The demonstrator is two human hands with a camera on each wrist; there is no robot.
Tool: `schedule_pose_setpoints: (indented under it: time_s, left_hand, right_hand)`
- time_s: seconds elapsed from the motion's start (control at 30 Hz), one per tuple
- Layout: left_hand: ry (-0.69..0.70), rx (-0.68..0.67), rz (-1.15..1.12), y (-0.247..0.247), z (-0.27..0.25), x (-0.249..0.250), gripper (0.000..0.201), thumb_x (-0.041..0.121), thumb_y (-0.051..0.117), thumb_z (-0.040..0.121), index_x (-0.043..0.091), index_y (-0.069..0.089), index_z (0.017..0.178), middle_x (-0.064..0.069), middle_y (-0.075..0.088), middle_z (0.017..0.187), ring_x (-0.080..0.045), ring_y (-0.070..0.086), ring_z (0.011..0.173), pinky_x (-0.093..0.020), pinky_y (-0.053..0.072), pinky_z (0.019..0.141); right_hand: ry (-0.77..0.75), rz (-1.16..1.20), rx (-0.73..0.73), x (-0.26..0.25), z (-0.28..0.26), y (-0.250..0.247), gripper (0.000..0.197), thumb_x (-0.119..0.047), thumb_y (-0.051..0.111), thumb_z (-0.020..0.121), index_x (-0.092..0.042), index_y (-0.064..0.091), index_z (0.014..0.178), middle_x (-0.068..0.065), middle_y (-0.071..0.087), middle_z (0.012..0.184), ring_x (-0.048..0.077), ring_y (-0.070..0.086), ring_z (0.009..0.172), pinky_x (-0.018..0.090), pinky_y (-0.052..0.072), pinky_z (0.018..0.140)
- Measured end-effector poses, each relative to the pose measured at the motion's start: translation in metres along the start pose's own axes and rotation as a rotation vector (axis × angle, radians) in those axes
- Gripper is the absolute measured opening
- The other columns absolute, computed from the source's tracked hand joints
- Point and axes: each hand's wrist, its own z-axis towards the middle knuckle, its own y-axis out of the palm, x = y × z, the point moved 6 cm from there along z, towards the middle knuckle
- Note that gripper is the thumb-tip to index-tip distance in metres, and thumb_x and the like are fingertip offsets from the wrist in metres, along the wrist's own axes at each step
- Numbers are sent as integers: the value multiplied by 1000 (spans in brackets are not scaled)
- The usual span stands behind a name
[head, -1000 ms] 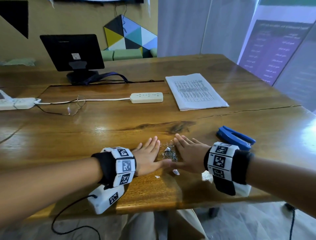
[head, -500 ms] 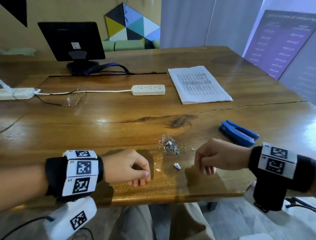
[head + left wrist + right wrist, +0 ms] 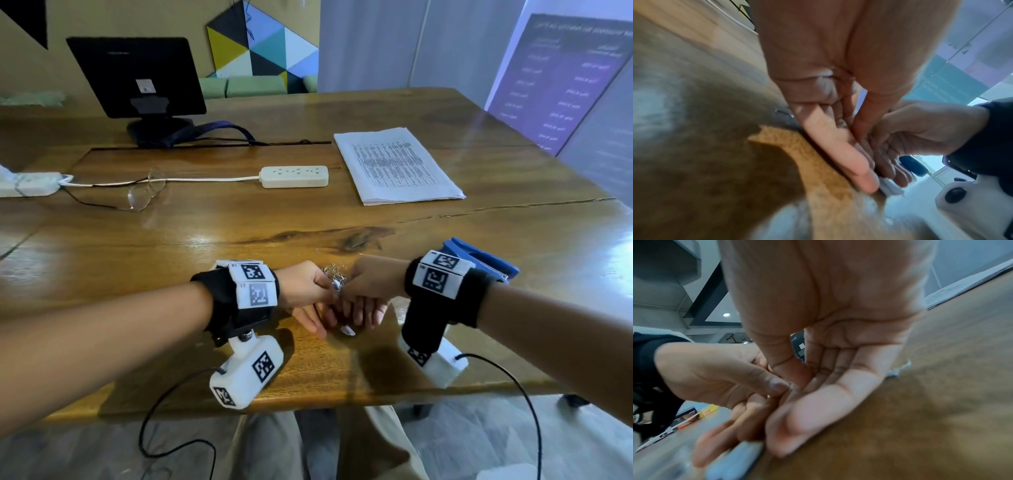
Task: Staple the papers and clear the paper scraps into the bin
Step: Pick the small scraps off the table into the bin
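Note:
A small pile of bent staples and paper scraps [image 3: 334,273] lies near the table's front edge. My left hand [image 3: 306,298] and right hand [image 3: 370,291] meet just in front of it, edge-down on the wood. Their straight fingers overlap in a cupped wall. The left wrist view shows my left hand [image 3: 838,146] with its fingers laid against the right hand's fingers [image 3: 890,162]. One white scrap [image 3: 347,331] lies on the table just under the fingertips. The blue stapler [image 3: 486,257] sits behind my right wrist. The printed paper stack [image 3: 394,164] lies at the back right.
A white power strip [image 3: 294,176] with its cord, a pair of glasses [image 3: 144,195] and a black monitor [image 3: 137,75] stand further back. The table's front edge [image 3: 342,394] is close below my hands. No bin is in view.
Half a second ago both hands were curled fists held apart on either side of the pile. They have now moved inward and met, with fingers straightened and overlapping.

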Motion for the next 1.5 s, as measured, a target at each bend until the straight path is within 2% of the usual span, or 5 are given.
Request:
schedule_pose_setpoints:
  time_s: [0.3,0.63,1.07,1.23,1.5]
  left_hand:
    - [165,153,-88,-45,-7,8,22,9,49,95,6,64,80,-7,65,69,-8,65,46,-13,49,42]
    - [-121,-71,9,-42,-23,-30,28,14,45,98,-1,68,89,-11,72,70,-17,69,54,-19,56,48]
    - [74,180,-24,-48,13,25,27,3,42,93,4,62,75,-7,64,57,-11,59,37,-15,45,35]
    - [92,322,390,-76,-2,15,8,11,51,92,12,58,87,-1,59,73,-8,55,55,-15,49,49]
    - [55,330,502,-41,0,24,23,6,54,88,12,60,109,-9,69,103,-15,63,71,-24,52,63]
  right_hand:
    - [-117,231,128,14,-10,-36,28,-3,42,94,-1,64,76,10,67,61,18,61,46,26,55,49]
    - [-81,107,-305,21,-32,39,28,-5,39,95,-7,65,84,0,70,64,12,65,52,20,55,54]
    - [-100,93,110,6,-2,-39,24,-8,47,94,-5,66,78,6,67,63,16,56,46,24,50,46]
    - [-39,73,299,35,-16,-73,11,-2,51,89,3,61,89,8,58,70,16,54,51,23,53,44]
    - [27,65,350,24,2,-53,18,-11,56,88,4,66,94,10,69,76,11,66,56,39,59,78]
